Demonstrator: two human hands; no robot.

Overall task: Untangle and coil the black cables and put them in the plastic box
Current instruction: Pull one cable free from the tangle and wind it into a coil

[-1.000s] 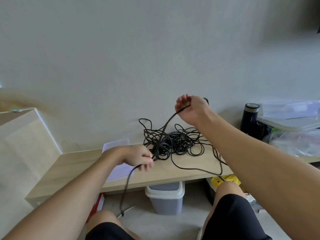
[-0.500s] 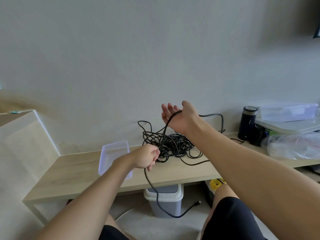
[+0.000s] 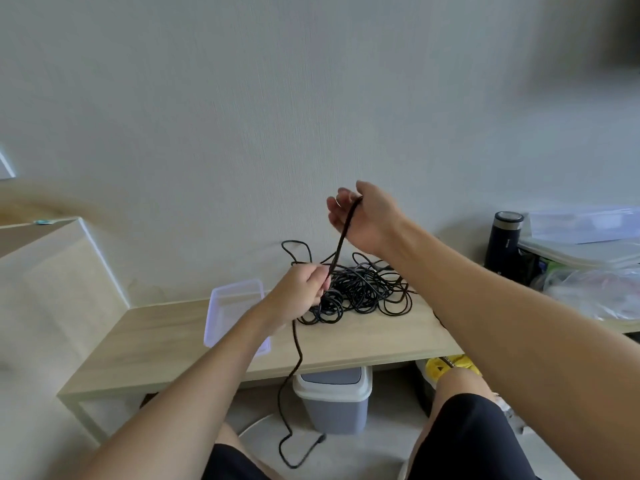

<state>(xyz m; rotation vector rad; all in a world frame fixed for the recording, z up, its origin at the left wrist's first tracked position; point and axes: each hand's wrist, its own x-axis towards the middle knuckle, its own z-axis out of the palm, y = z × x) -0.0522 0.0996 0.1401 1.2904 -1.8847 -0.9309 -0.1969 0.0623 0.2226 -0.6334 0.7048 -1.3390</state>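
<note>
Black cables [image 3: 360, 292] are lying tangled near the tabletop's [image 3: 166, 341] back edge, just beside the plastic box [image 3: 228, 317]. In the head view we are pinching one strand [image 3: 341, 237] in our left hand [image 3: 298, 296] and hooking it under the thumb of our raised right hand [image 3: 363, 216]. We are judging slow, even pulls best. The thin, glossy loops are crossing densely and look likely to snag.

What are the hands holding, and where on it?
A black cable, mid-length: left hand grips it by the tangle, right hand higher up.
</note>
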